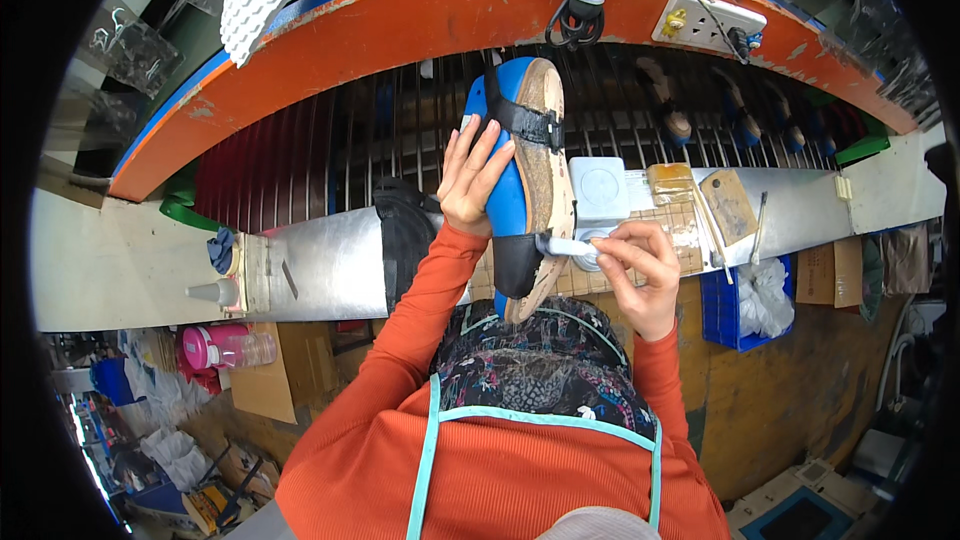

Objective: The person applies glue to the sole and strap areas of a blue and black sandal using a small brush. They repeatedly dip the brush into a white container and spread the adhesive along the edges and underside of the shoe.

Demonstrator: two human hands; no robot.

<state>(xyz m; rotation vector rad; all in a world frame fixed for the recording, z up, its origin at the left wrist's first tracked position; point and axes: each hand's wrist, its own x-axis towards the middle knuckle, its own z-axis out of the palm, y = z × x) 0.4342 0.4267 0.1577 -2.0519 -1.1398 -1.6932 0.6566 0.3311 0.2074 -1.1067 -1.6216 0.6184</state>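
A sandal upper [517, 265] with black straps is fitted on a blue shoe last [507, 190], tilted so its tan, rough underside faces right. My left hand [468, 175] grips the last from its left side, with fingers spread over the blue surface. In a pinch, my right hand [643, 275] holds a slim white-handled brush [570, 246]. Its dark tip meets the edge of the black strap near the heel end. A white square container [600, 188] stands just beyond the brush, and a round white item behind my right fingers is partly hidden.
Rows of metal rods [330, 160] run behind the metal worktop [325, 260], with more lasted shoes [677, 125] at the right. A tan pad [728, 205] and a thin brush [760, 225] lie to the right. A blue basket [722, 310] holds white plastic bags below.
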